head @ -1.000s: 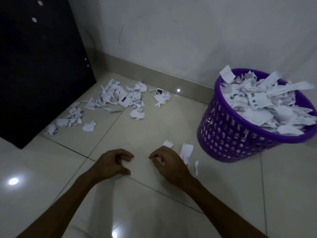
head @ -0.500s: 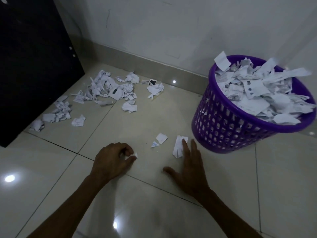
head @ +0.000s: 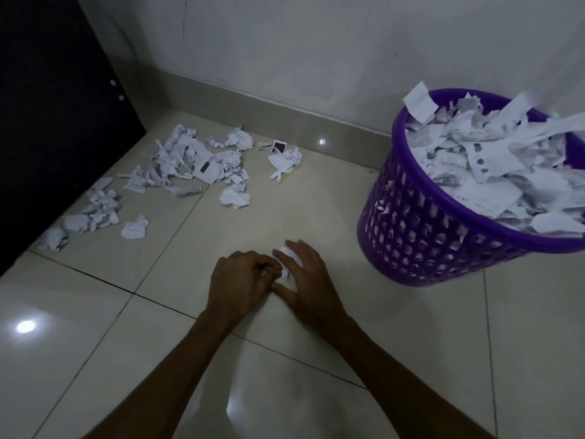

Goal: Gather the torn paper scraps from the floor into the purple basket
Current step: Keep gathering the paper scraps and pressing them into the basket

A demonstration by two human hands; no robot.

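Observation:
A small bunch of white paper scraps (head: pixel 286 265) lies on the tiled floor between my two hands. My left hand (head: pixel 242 280) has its fingers curled and pinches the scraps from the left. My right hand (head: pixel 308 280) lies over them from the right with fairly straight fingers, its thumb on the floor below. The purple basket (head: pixel 411 236) stands to the right, heaped with torn paper (head: pixel 493 172) above its rim. A larger scatter of scraps (head: pixel 190 166) lies farther back on the left, near the wall.
A dark cabinet side (head: pixel 47 122) stands at the left, with scraps (head: pixel 91 213) along its foot. The wall and its skirting (head: pixel 285 112) close off the back. Glossy tiles (head: pixel 411 343) reflect ceiling lights.
My right hand has swept left over the loose scraps near the basket and met my left hand. Those scraps are now bunched between both hands. The camera has tilted slightly.

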